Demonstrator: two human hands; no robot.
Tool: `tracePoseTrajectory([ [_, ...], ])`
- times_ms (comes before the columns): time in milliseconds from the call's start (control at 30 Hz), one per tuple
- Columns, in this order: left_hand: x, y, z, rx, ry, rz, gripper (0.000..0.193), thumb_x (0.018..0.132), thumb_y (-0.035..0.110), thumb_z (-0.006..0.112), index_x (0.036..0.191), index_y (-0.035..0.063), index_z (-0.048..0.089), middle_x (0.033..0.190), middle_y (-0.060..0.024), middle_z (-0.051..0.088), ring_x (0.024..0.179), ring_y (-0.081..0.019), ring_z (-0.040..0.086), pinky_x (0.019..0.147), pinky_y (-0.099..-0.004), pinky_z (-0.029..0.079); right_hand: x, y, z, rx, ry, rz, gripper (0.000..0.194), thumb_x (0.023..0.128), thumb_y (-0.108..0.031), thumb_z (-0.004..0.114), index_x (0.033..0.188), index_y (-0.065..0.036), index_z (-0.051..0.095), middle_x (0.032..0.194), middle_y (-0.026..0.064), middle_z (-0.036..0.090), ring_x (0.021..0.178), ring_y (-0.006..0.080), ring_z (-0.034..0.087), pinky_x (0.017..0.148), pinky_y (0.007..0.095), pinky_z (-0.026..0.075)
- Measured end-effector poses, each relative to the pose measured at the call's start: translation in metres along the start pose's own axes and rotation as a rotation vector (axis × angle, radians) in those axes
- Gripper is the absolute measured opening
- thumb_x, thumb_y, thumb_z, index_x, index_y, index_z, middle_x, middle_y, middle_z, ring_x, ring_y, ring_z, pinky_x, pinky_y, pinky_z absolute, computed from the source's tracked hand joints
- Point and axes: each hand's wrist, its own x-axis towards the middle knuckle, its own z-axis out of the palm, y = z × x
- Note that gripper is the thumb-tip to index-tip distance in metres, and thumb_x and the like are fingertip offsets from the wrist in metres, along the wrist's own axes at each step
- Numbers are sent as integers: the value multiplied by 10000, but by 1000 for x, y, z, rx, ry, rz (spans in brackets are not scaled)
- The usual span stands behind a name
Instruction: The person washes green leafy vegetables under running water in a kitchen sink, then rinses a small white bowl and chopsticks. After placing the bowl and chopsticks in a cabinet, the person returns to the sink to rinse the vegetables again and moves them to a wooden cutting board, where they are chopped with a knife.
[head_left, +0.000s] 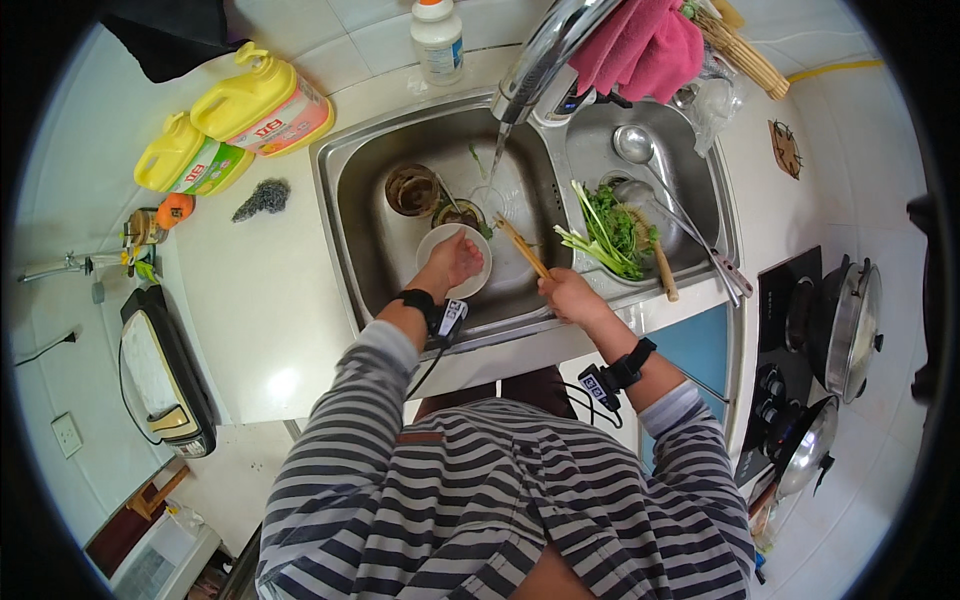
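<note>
Over the left basin of a steel double sink (328, 217), my left hand (455, 260) is at a white bowl (474, 285), its curled fingers over the inside; whether it grips the bowl I cannot tell. My right hand (568, 294) holds wooden chopsticks (525, 246) at their lower end, their tips pointing up and left. Water (499, 154) runs from the chrome faucet (514, 97) into this basin. Behind the bowl stand a brown-stained cup (412, 190) and a jar-like container (459, 214), partly hidden by the bowl. A green leaf scrap (477, 160) lies on the basin floor.
Leafy greens (611, 232), a wooden-handled brush (664, 270) and metal ladles (634, 145) lie in and across the right basin. Yellow detergent jugs (262, 112), a white bottle (437, 45) and steel wool (262, 198) stand or lie around the sink. Lidded pans (851, 330) are on the stove at right.
</note>
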Motion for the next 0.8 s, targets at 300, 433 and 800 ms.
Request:
tracePoseTrajectory([
  [300, -119, 38, 86, 1661, -321, 1594, 361, 895, 321, 527, 684, 50, 637, 663, -109, 609, 613, -298, 599, 556, -381, 462, -32, -30, -1, 29, -163, -183, 328, 916, -300, 522, 730, -31, 530, 523, 43, 463, 407, 165, 398, 404, 327, 326],
  [433, -109, 69, 121, 1859, -82, 1439, 505, 896, 397, 503, 520, 71, 587, 501, -116, 543, 488, -307, 557, 473, -402, 440, -62, -39, -3, -335, 128, -438, 299, 921, -279, 517, 840, 4, 563, 637, 121, 553, 580, 243, 534, 580, 349, 437],
  [800, -107, 76, 172, 10, -252, 569, 364, 933, 361, 511, 695, 90, 465, 602, -66, 519, 557, -206, 526, 542, -320, 447, -23, -51, 26, 372, -27, -100, 518, 935, -506, 422, 623, -95, 468, 463, -39, 361, 348, 71, 308, 331, 220, 227],
])
